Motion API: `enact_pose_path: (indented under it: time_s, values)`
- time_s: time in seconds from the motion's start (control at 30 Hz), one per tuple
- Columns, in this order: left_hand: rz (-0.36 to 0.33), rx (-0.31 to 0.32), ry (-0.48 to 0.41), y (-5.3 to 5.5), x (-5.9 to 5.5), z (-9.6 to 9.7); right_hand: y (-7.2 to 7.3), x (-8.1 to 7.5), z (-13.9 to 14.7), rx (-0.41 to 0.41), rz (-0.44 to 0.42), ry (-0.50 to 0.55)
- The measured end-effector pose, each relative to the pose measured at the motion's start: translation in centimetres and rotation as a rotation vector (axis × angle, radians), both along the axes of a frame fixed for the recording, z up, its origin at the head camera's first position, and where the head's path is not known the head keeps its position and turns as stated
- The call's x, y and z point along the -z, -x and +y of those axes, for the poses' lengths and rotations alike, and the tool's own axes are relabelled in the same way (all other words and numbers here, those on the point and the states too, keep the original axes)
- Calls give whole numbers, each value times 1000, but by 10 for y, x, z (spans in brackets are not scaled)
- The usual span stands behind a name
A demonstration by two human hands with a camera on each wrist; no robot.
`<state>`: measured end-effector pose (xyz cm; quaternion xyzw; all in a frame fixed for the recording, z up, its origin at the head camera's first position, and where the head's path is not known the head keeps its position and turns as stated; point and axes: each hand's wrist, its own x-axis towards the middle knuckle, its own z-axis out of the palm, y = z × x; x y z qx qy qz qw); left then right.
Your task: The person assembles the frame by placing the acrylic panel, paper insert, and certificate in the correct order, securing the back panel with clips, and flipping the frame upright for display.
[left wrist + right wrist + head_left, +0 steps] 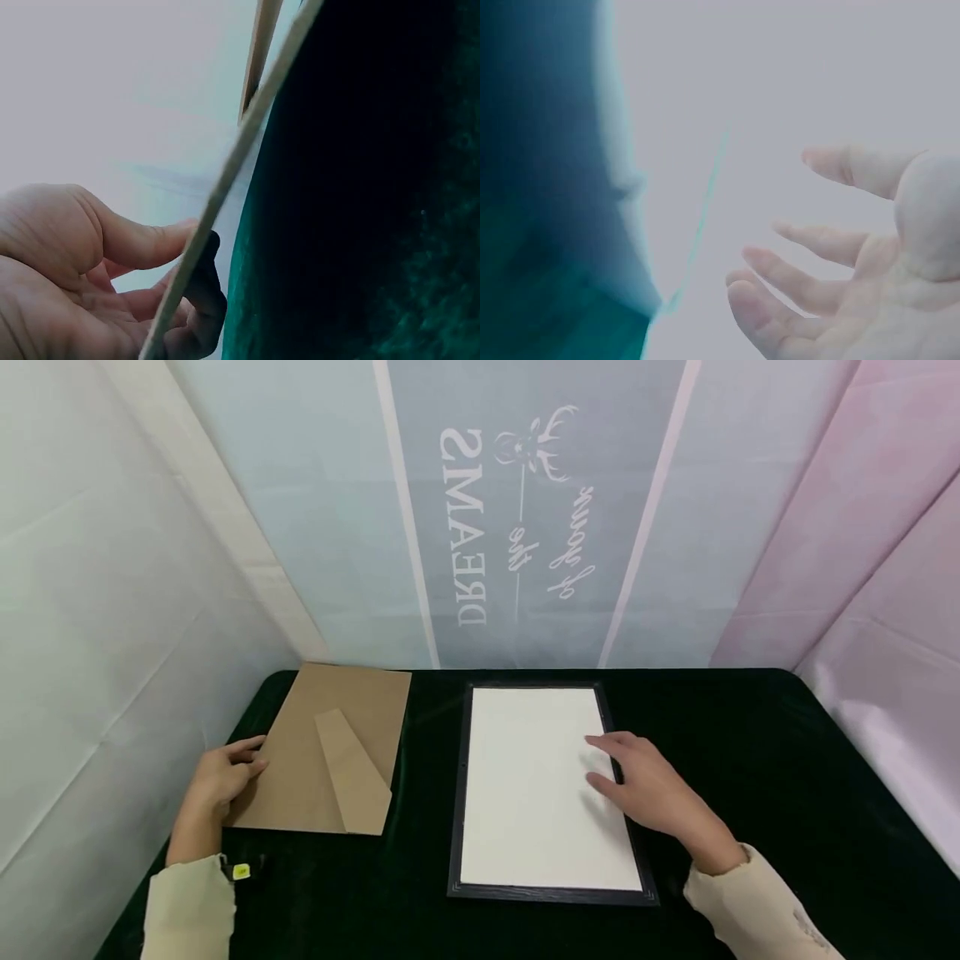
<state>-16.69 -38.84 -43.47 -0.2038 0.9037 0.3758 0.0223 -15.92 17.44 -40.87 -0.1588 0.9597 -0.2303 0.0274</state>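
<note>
At the left, my left hand [225, 777] pinches the left edge of a brown backing board [300, 785] that has a stand flap [348, 768] on its upper face. In the left wrist view the board [225, 176] shows edge-on, with the thumb on one side and curled fingers behind it. A black picture frame [455, 827] lies in the middle of the table with a white sheet [536, 793] inside it. Over the frame's right edge hovers my right hand [645, 781]. Its fingers are spread and relaxed, and nothing is between them, as the right wrist view also shows.
A dark green cloth [735, 743] covers the table. Behind it hangs a blue-grey curtain [525, 635] with mirrored lettering. White fabric [150, 610] closes the left side and pinkish fabric [862, 568] the right. A small yellow tag [241, 872] shows at the left wrist.
</note>
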Motion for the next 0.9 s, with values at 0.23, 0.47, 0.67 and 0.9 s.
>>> enact_pose_path:
  time_s: [0.23, 0.47, 0.67, 0.9]
  values:
    - [18, -83, -108, 2, 6, -4, 3, -20, -67, -254, -66, 118]
    - [8, -55, -182, -2, 4, -9, 13, -10, -143, -485, -282, 289]
    - [-15, -62, -181, -3, 3, -10, 19, 10, -206, -368, -503, 434]
    - [-22, -68, -173, -1, 4, -5, 25, 34, -242, -83, -745, 786]
